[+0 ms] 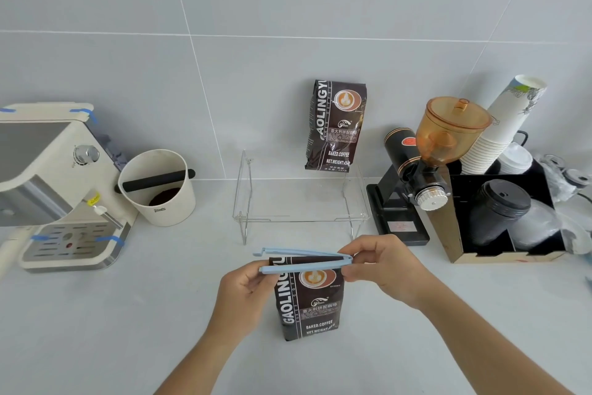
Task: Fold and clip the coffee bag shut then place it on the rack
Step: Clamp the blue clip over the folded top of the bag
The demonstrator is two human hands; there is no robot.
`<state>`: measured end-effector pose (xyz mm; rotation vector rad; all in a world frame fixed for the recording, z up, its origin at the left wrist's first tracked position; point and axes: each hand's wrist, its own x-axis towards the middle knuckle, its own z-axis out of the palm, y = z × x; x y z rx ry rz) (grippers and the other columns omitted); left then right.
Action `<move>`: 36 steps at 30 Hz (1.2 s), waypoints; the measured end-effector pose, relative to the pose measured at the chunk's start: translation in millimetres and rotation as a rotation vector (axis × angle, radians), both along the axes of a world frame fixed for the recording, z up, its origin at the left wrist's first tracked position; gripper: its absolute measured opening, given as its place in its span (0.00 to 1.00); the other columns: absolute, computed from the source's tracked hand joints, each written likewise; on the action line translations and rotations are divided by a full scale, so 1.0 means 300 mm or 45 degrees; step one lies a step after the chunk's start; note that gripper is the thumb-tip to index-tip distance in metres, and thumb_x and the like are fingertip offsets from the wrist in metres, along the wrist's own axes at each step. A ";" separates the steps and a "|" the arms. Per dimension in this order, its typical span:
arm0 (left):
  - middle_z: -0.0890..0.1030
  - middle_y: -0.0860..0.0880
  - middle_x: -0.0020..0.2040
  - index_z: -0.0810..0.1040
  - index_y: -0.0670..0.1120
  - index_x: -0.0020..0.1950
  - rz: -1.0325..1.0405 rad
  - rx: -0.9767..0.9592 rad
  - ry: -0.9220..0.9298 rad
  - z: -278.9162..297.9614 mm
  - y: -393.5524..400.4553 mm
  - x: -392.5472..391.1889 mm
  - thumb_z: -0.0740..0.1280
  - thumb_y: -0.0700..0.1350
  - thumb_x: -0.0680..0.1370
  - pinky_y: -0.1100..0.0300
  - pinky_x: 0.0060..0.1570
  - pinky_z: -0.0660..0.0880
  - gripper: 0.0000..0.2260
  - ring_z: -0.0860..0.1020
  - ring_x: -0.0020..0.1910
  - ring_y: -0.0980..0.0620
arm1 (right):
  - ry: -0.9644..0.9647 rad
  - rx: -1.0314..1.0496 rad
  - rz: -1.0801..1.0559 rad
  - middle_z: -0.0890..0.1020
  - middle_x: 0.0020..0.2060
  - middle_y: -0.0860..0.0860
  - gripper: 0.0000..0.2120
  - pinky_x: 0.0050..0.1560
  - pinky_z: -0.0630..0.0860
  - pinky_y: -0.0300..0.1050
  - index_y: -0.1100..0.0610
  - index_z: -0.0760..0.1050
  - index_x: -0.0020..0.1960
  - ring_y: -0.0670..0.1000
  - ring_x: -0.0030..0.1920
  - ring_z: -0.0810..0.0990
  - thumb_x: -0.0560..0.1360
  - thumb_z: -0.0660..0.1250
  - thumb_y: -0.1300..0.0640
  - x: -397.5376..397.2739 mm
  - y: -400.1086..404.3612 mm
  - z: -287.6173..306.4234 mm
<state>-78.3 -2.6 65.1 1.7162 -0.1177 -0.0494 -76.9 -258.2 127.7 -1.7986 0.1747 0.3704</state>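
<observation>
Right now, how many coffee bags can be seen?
2. One coffee bag stands on the counter between the hands, with the blue clip across its top; another bag stands on the clear rack by the wall.

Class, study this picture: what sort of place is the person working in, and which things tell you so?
Probably a coffee-making counter, in a café or office pantry. Clues: an espresso machine on the left, a coffee grinder on the right, and stacked paper cups beside it.

Coffee bag [309,298] before rack [301,199] — grinder [416,176] right.
</observation>
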 end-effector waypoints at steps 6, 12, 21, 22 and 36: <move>0.88 0.52 0.47 0.86 0.47 0.49 -0.010 -0.055 0.040 -0.005 0.002 -0.006 0.68 0.30 0.76 0.71 0.47 0.77 0.14 0.85 0.48 0.58 | -0.072 -0.128 0.064 0.86 0.30 0.49 0.13 0.41 0.75 0.52 0.45 0.86 0.40 0.48 0.36 0.85 0.69 0.77 0.65 -0.008 0.011 0.013; 0.87 0.48 0.52 0.82 0.46 0.55 -0.030 -0.152 0.287 -0.007 0.032 -0.005 0.74 0.31 0.71 0.67 0.47 0.79 0.16 0.84 0.52 0.53 | -0.180 -0.166 0.079 0.86 0.42 0.59 0.13 0.47 0.81 0.59 0.50 0.85 0.41 0.50 0.37 0.84 0.69 0.76 0.68 -0.018 0.014 0.011; 0.80 0.64 0.55 0.76 0.60 0.61 -0.432 0.837 -0.112 0.115 0.150 0.104 0.70 0.61 0.71 0.65 0.53 0.75 0.19 0.74 0.55 0.71 | -0.239 -0.256 0.130 0.85 0.44 0.58 0.09 0.44 0.82 0.53 0.53 0.85 0.44 0.57 0.42 0.84 0.71 0.75 0.66 -0.023 0.016 0.015; 0.81 0.63 0.51 0.78 0.60 0.58 -0.492 0.918 -0.127 0.137 0.152 0.118 0.66 0.63 0.72 0.64 0.48 0.76 0.17 0.75 0.53 0.70 | -0.230 -0.264 0.127 0.85 0.44 0.59 0.08 0.43 0.82 0.53 0.54 0.85 0.45 0.57 0.43 0.84 0.71 0.75 0.65 -0.023 0.017 0.015; 0.79 0.56 0.48 0.74 0.56 0.53 -0.877 1.498 -0.339 0.196 0.149 0.180 0.55 0.67 0.76 0.58 0.41 0.71 0.19 0.75 0.43 0.55 | -0.249 -0.228 0.139 0.85 0.43 0.60 0.08 0.41 0.80 0.36 0.54 0.86 0.47 0.56 0.42 0.85 0.72 0.75 0.65 -0.030 0.015 -0.012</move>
